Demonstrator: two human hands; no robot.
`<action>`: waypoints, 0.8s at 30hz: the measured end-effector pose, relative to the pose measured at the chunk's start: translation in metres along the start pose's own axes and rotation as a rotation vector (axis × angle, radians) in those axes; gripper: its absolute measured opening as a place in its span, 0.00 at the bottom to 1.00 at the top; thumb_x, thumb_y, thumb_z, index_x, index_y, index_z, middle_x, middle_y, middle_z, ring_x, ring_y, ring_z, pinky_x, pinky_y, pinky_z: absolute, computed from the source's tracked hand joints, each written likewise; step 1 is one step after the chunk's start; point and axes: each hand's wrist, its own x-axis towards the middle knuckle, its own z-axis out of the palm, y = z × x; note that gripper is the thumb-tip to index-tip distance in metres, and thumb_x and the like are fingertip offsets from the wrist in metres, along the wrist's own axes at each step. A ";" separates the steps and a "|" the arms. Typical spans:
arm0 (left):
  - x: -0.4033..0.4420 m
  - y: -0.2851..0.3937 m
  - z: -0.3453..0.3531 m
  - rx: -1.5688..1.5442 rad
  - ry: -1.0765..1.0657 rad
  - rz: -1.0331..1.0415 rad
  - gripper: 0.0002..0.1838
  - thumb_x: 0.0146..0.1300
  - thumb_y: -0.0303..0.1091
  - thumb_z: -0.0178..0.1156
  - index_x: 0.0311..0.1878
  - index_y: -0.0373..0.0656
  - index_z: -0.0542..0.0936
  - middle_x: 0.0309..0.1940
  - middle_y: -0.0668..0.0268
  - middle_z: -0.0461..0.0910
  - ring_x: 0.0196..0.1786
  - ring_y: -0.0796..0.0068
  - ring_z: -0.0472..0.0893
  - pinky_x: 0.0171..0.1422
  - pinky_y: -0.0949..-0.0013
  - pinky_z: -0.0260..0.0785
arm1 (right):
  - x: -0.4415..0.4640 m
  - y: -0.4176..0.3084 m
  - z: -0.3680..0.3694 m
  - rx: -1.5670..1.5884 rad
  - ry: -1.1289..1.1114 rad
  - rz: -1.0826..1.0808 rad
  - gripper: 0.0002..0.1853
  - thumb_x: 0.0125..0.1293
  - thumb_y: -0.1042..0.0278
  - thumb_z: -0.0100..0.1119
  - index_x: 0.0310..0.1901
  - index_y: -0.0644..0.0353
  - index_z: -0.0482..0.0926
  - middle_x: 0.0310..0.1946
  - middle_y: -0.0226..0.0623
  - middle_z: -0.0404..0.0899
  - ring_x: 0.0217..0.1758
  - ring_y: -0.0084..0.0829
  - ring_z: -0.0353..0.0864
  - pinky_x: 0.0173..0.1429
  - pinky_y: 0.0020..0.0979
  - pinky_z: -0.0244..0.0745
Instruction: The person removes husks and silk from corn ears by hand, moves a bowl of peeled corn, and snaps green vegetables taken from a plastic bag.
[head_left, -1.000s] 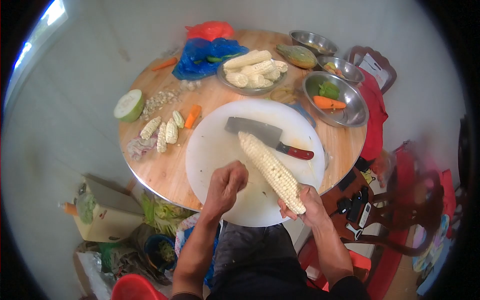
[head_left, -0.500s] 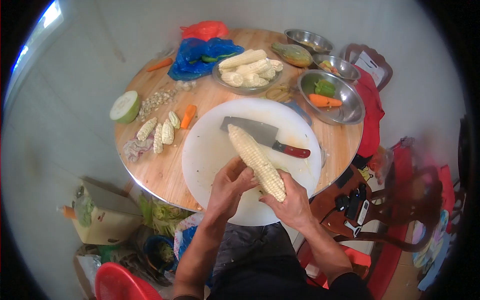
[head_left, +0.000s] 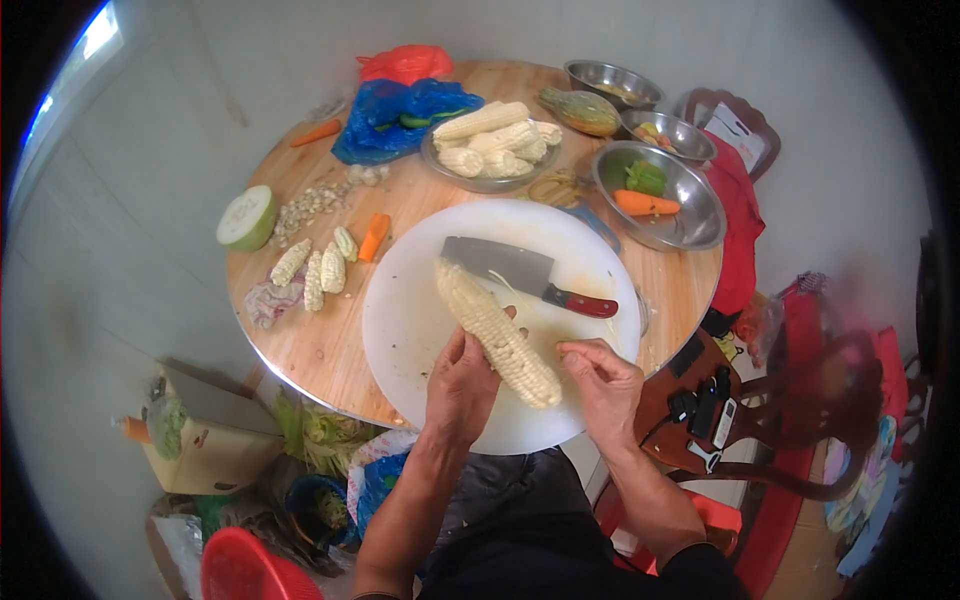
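Note:
My left hand (head_left: 462, 388) is wrapped round a pale ear of corn (head_left: 497, 333), its fingers underneath and the thumb on the near side. The ear is tilted, its tip up and to the left, above the round white cutting board (head_left: 400, 330). Just right of the ear's thick end, my right hand (head_left: 603, 382) is apart from it with thumb and forefinger pinched. What lies in that pinch, if anything, is too small to make out. A cleaver (head_left: 500, 264) with a red handle lies on the board beyond the ear.
Behind the board stands a metal bowl of corn ears (head_left: 490, 140). To the right, a metal bowl (head_left: 705, 205) holds a carrot and green pepper. Small corn pieces (head_left: 320, 268), an orange carrot piece (head_left: 374, 237) and a cut gourd (head_left: 248, 217) lie left. A chair (head_left: 790, 420) stands at right.
My right hand has let go of the corn's thick end and moved slightly right, fingers pinched. The ear, still in my left hand, has shifted a little left and down.

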 end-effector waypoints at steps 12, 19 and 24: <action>-0.002 -0.009 0.003 -0.144 -0.040 -0.101 0.27 0.80 0.48 0.46 0.70 0.37 0.65 0.61 0.57 0.74 0.59 0.62 0.78 0.68 0.58 0.69 | 0.023 -0.012 0.017 -0.814 -0.260 -0.494 0.07 0.70 0.67 0.62 0.35 0.58 0.79 0.26 0.39 0.76 0.27 0.38 0.81 0.28 0.37 0.76; -0.008 -0.004 0.002 0.080 -0.018 -0.088 0.27 0.78 0.51 0.48 0.65 0.36 0.70 0.54 0.59 0.79 0.57 0.65 0.78 0.66 0.61 0.69 | 0.019 -0.004 0.009 -0.673 -0.357 -0.763 0.09 0.67 0.75 0.62 0.30 0.62 0.73 0.24 0.44 0.73 0.22 0.46 0.75 0.28 0.41 0.71; -0.010 -0.004 -0.009 0.042 -0.091 -0.166 0.26 0.78 0.49 0.50 0.66 0.35 0.71 0.55 0.60 0.79 0.58 0.68 0.78 0.66 0.62 0.69 | 0.032 -0.018 0.014 -0.542 -0.133 -0.477 0.11 0.69 0.70 0.59 0.29 0.60 0.72 0.24 0.48 0.76 0.26 0.56 0.78 0.28 0.46 0.72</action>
